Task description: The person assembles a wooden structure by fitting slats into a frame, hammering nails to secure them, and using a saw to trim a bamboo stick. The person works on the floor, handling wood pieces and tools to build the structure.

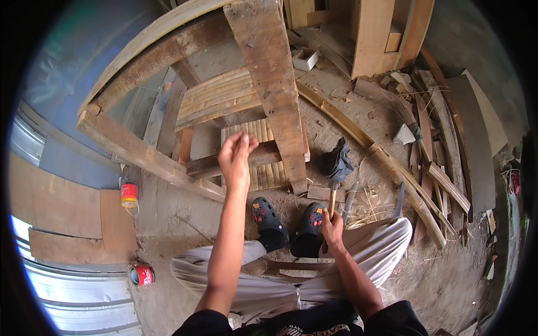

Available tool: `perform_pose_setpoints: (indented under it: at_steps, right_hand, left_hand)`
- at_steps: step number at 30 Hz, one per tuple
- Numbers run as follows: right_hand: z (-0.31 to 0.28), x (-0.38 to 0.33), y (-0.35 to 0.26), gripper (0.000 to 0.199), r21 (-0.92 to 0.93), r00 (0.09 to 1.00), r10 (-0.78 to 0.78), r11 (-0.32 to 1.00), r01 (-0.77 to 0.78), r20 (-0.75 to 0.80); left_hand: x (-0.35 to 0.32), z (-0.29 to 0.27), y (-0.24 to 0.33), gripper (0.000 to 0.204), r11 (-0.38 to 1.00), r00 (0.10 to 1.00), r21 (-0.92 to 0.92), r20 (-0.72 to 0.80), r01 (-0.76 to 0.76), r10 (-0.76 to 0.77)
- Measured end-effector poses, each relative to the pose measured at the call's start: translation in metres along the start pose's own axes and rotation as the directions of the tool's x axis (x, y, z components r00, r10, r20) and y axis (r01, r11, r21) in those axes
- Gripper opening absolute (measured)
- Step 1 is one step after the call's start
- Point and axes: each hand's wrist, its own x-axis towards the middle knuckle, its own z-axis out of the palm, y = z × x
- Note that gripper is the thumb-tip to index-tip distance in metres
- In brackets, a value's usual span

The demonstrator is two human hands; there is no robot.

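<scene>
Curls right hand [333, 227] fingers round a wooden stick [333, 199] at near right, probably light, stiff, best held mid-length; half-curls left hand [235, 157] fingers, cannot tell whether pinching, by the far frame [273, 84].

A wooden frame [277, 92] stands before me, toward the far left; my left hand [238, 157] is at its near side. On my right, my other hand [332, 227] is around a wooden handle [333, 200], nearer than the bag [336, 161]. Left: two cans [129, 194]. Right: bamboo lengths [339, 119], then wood scraps [439, 101]. Far: a box [305, 67].
</scene>
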Motion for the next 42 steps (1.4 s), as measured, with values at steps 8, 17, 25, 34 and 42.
perform_pose_setpoints:
  at_steps: [8,17,25,34,42]
  right_hand:
    - [-0.011,0.004,0.020,0.036,-0.143,0.996,-0.039,0.989,0.027,-0.085]
    - [-0.017,0.033,0.034,0.035,-0.013,0.994,0.021,1.000,-0.022,-0.104]
    - [-0.020,0.059,0.043,0.034,-0.081,0.994,-0.042,0.996,0.034,-0.096]
    - [-0.021,0.057,0.051,0.040,0.287,0.987,0.158,0.946,-0.154,0.010]
    - [-0.017,0.045,-0.009,0.037,0.389,0.986,0.166,0.909,-0.149,-0.011]
  left_hand:
    - [0.130,0.047,-0.065,0.020,0.977,0.919,0.122,0.377,-0.172,0.115]
    - [0.162,0.082,-0.099,0.014,0.749,0.841,0.448,0.472,-0.488,0.265]
    - [0.150,0.096,-0.104,0.015,0.850,0.900,0.434,0.425,-0.298,0.098]
    - [0.137,0.095,-0.094,0.017,0.777,0.910,0.527,0.391,-0.343,0.137]
    - [0.115,0.109,-0.047,0.015,0.923,0.915,0.236,0.342,-0.304,0.214]
